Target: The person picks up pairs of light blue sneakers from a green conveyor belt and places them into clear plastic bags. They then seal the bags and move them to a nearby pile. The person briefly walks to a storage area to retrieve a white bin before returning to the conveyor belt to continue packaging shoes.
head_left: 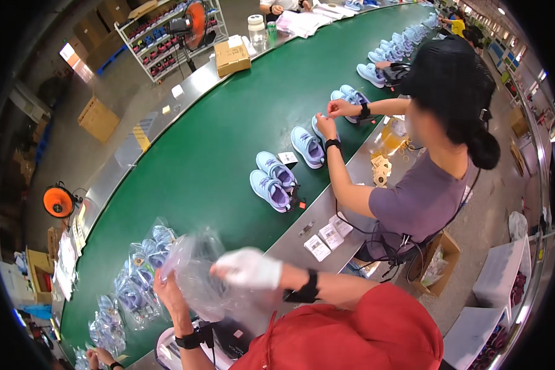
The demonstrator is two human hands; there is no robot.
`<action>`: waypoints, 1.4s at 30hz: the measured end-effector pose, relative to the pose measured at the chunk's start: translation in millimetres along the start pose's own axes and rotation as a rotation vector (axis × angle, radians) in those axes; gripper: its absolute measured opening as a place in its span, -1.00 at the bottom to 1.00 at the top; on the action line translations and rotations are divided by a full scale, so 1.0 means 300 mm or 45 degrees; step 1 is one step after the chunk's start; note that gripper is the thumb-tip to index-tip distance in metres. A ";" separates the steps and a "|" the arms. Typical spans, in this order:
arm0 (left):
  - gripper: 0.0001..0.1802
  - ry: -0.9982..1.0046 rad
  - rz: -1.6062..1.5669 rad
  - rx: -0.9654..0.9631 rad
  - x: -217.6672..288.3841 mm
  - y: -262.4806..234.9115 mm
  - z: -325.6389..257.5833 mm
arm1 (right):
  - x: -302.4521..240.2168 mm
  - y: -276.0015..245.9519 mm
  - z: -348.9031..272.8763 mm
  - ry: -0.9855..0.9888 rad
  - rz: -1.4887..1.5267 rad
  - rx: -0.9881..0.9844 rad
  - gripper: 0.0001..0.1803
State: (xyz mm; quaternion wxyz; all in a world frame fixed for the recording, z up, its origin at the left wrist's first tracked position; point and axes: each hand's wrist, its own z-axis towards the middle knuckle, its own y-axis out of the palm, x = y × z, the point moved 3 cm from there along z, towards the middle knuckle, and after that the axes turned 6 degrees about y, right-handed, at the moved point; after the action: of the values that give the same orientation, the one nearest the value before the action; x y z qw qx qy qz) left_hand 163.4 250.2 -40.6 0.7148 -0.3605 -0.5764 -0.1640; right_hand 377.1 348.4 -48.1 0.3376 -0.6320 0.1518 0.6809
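Observation:
My left hand [172, 295], bare with a black wristband, is closed on the edge of a clear plastic bag [206, 256]. The bag looks puffed out and is smeared by motion. At its right side is my right hand [251, 269] in a white glove; blur hides whether its fingers grip the plastic. To the left of my left hand, bagged light-blue shoes [134, 290] lie on the green conveyor belt [185, 179]. Farther up the belt stands an unbagged pair of light-blue shoes [271, 182] with purple lining and dark tags. Below my hands is a black box-like thing [231, 338], partly covered.
A co-worker [413, 179] in a dark cap handles shoes [317, 132] at the right. Label stacks [330, 235] lie on the metal ledge [290, 246]. Another person's hands [100, 357] show at lower left. A cardboard box [231, 58] sits on the far edge.

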 end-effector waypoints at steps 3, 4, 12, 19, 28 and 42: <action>-0.95 -0.039 -0.109 0.002 0.046 0.073 0.005 | 0.183 -0.313 -0.019 0.304 -0.618 0.376 -0.67; -0.95 -0.039 -0.143 0.002 0.064 0.095 0.005 | 0.273 -0.378 -0.015 0.397 -0.932 0.321 -0.59; -0.89 -0.087 -0.027 -0.105 0.055 0.197 -0.014 | 0.678 -0.488 0.024 0.449 -1.473 -0.005 -0.45; -0.92 -0.087 -0.053 -0.104 0.033 0.151 -0.008 | 0.654 -0.481 0.067 0.633 -1.424 0.031 -0.61; -0.86 -0.266 -0.489 -0.169 -0.012 0.208 -0.020 | 0.121 -0.432 -0.188 0.348 1.216 0.433 -0.25; -0.74 0.478 0.174 -0.710 0.225 0.443 -0.278 | -0.022 0.005 -0.197 -0.237 -1.343 -0.446 -0.66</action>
State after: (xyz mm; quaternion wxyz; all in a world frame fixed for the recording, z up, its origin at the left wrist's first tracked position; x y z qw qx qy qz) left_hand 327.6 294.9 -26.8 0.6916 -0.5434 -0.3423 -0.3304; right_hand 420.7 308.2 -51.3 0.5342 -0.6063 -0.3303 0.4879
